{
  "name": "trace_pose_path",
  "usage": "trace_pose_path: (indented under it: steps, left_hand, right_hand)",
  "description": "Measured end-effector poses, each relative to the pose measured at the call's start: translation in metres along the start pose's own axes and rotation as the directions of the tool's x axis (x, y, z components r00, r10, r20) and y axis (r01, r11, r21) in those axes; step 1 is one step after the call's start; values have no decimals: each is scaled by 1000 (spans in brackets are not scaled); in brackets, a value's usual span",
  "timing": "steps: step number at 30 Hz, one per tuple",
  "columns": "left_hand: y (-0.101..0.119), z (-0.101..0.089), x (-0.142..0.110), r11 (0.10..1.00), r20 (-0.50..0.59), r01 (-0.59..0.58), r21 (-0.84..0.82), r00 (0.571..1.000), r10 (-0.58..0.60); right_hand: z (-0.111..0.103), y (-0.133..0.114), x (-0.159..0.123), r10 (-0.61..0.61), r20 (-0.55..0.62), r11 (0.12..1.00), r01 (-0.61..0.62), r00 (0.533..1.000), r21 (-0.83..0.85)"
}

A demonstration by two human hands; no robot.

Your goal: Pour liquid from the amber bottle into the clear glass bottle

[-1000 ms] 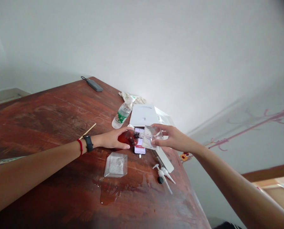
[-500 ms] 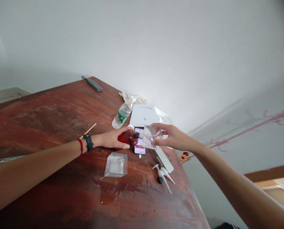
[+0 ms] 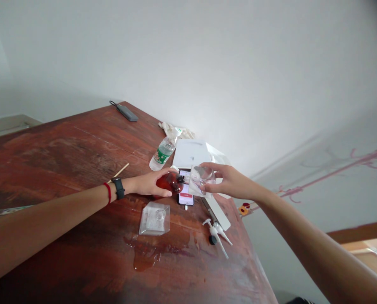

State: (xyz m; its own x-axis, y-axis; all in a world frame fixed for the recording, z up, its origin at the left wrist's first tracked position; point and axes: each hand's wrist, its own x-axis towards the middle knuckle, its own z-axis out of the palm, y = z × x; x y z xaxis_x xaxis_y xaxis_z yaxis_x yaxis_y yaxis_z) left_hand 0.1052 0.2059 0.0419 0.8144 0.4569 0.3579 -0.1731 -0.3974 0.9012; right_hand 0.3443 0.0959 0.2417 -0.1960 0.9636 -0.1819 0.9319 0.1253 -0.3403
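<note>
1. Barely any movement since the earlier frames: whole view nudged slightly right, both hands keep the same hold.
2. Amber bottle (image 3: 167, 185), center of frame, lying sideways in left hand (image 3: 147, 184), fingers and thumb curled around it; dark neck points right.
3. Clear square-sided bottle (image 3: 197, 180), just right of center, gripped by right hand (image 3: 228, 181) between thumb and fingers; neck points left at amber bottle's neck. Mouths touching or nearly, can't tell.
4. Phone (image 3: 186, 199), screen lit, flat on table behind/below the necks, white plug at lower end.
5. Clear square container (image 3: 154, 218) on table, below center; liquid puddle (image 3: 144, 256) beneath it in frame.
6. Two white pump heads (image 3: 214, 231) and black cap (image 3: 212, 240), lower right of center.
7. Green-labeled water bottle (image 3: 163, 154) and white box (image 3: 191, 153), above center.
8. Thin wooden stick (image 3: 122, 169), left of center; gray device (image 3: 127, 112), upper left.
</note>
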Motion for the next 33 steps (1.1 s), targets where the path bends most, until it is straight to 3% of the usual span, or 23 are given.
trace_pose_path:
  steps: [33]
  left_hand:
    - [-3, -2, 0, 1000, 3, -16, -2, 1000, 16]
  right_hand:
    - [-7, -12, 6, 63, 36, 996, -61, 997, -60]
